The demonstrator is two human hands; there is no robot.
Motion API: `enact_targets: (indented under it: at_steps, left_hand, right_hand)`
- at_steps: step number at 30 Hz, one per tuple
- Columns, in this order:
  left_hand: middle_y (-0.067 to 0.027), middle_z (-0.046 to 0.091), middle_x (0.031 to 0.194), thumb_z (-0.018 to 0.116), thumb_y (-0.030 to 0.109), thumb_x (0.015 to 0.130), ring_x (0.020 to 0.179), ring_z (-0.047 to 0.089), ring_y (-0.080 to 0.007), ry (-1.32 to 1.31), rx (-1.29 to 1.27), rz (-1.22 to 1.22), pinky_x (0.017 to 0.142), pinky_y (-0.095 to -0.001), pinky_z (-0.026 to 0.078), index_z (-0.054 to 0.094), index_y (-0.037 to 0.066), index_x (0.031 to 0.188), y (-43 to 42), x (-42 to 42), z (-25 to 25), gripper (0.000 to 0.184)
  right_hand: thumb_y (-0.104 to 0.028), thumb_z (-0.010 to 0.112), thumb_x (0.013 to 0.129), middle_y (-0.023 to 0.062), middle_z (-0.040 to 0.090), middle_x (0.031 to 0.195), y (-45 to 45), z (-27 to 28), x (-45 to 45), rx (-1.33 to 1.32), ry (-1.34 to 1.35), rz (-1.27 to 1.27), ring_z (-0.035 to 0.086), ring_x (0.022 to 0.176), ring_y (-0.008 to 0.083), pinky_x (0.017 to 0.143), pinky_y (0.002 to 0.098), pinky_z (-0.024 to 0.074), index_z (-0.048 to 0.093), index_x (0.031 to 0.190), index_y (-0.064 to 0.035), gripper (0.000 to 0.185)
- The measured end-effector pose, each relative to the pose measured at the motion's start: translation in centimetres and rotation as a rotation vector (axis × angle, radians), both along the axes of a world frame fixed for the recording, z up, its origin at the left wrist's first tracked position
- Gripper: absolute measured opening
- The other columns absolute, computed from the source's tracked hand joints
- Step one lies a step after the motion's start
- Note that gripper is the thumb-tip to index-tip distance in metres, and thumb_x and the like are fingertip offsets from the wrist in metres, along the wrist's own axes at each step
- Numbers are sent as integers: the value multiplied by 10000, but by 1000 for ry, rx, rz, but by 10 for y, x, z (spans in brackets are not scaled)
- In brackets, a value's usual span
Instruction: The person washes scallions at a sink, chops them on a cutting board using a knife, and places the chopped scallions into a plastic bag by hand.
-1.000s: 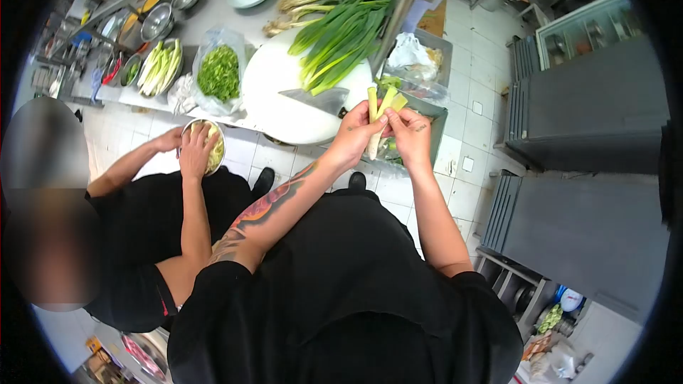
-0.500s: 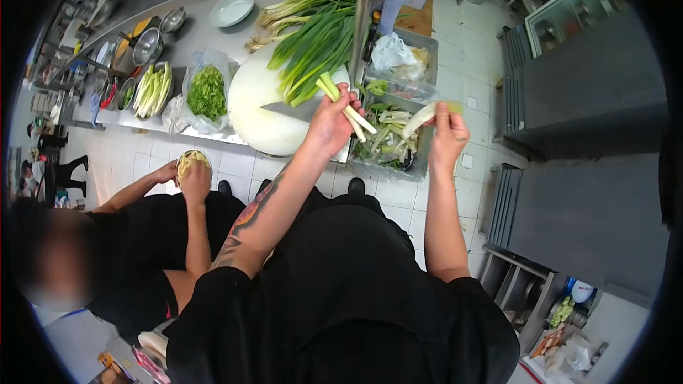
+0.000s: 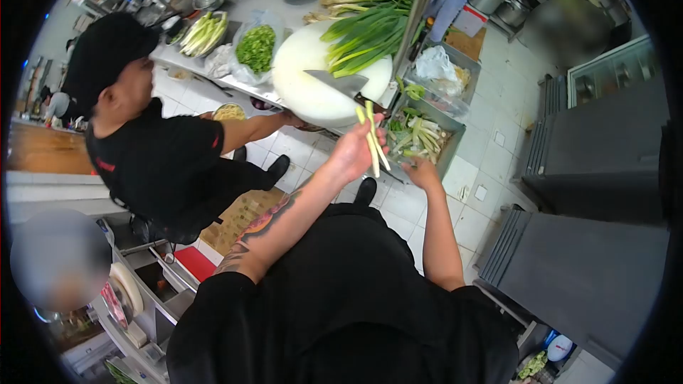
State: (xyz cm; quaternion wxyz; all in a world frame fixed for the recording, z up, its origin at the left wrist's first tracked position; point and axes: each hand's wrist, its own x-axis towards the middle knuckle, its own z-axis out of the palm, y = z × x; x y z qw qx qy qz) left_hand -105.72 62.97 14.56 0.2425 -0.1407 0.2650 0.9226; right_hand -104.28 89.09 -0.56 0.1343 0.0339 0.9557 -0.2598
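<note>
Left hand (image 3: 358, 148) curls around stalks (image 3: 373, 144), left of the bin (image 3: 455, 144). Right hand (image 3: 425, 173) nears its closest edge; I cannot tell its grip.

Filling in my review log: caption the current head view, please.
Left hand holding pale stalks near a round white board; right hand by the bin of trimmings.

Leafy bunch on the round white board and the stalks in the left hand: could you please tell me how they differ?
The leafy bunch has long, dark green leaves; the stalks are bare, pale green to whitish.
The leafy bunch is a large heap, while the stalks are just a couple of slim pieces.
The leafy bunch lies partly on the round white board; the stalks are held up in the left hand.
Both are long and narrow.
</note>
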Motion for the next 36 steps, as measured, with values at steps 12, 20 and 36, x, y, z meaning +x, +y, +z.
enact_targets:
  at_steps: [12, 20, 36]
  left_hand:
    - [42, 453, 815, 486, 371, 1137, 640, 363, -30, 579, -406, -80, 562, -215, 330, 549, 34, 1214, -137, 235, 78, 352]
    - [58, 471, 783, 553, 351, 1106, 616, 361, -15, 388, -549, 872, 541, -203, 299, 586, 83, 1033, -334, 488, 88, 280]
    - [102, 419, 607, 645, 349, 1069, 476, 323, -10, -497, -1032, 1870, 444, -235, 216, 707, 70, 1050, -523, 802, -27, 287]
  right_hand:
    - [-391, 697, 980, 227, 754, 1065, -206, 132, 205, -184, -166, 560, 719, 1006, 400, 886, 463, 552, 731, 1280, -71, 439]
    - [-364, 663, 1009, 223, 759, 1060, -450, 166, 328, -216, -122, 1500, 715, 1003, 420, 882, 474, 555, 730, 1235, -21, 417]
    - [-324, 677, 995, 247, 739, 1024, -725, 158, 420, -151, -224, 1971, 701, 955, 433, 835, 471, 555, 735, 1192, 1, 384]
